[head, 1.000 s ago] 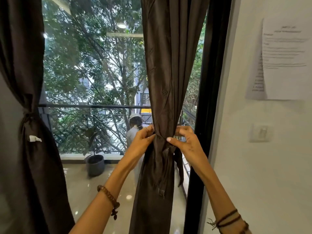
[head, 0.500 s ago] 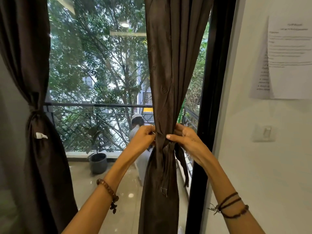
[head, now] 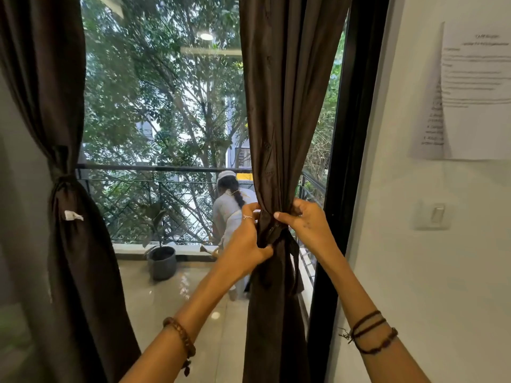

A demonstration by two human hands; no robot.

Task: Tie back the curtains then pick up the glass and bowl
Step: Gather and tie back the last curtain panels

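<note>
The right curtain (head: pixel 279 134), gathered beside the window frame (head: pixel 348 161), is gripped by the left hand (head: pixel 244 244) and right hand (head: pixel 307 228) at its tie (head: pixel 279 236). The left curtain (head: pixel 63 230) is seen tied back.

plain dark brown curtains (head: pixel 279 106) (both), white wall (head: pixel 414 272), grey pot (head: pixel 162 262)

Open gap between the tied left curtain (head: pixel 69 217) and right curtain (head: pixel 279 134) — window glass (head: pixel 166 120) behind blocks reach.
</note>
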